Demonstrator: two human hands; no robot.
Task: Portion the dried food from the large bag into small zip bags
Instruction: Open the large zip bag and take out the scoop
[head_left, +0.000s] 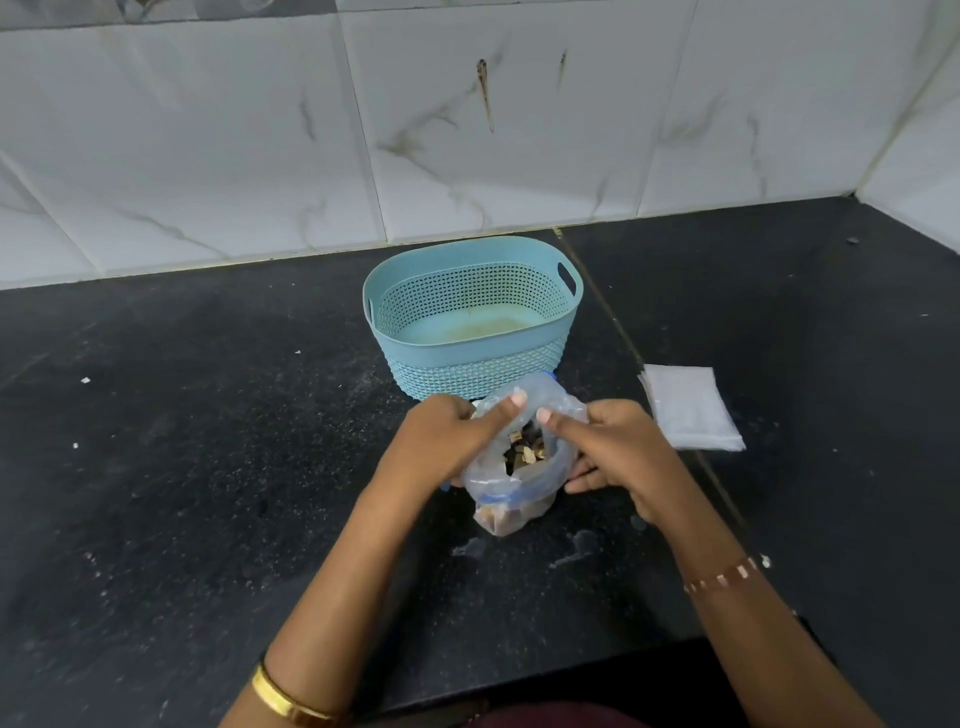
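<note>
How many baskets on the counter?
1. The blue basket stands at the back of the counter, just behind the big bag that the left hand and right hand hold open. None hidden, as far as I can see.

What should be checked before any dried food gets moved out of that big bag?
1. Large bag mouth open: ok, both hands spread it, left hand, right hand.
2. Dried food reachable: ok, pieces show through the mouth.
3. Small zip bags within reach: ok, a flat stack lies on the countertop right of the hands.
4. One small bag opened to receive food: not ok, none has been picked up.
5. Blue basket ready behind the bag: ok, nothing shows inside it.
6. Large bag stands on its own: cannot tell, the hands hold it.
</note>
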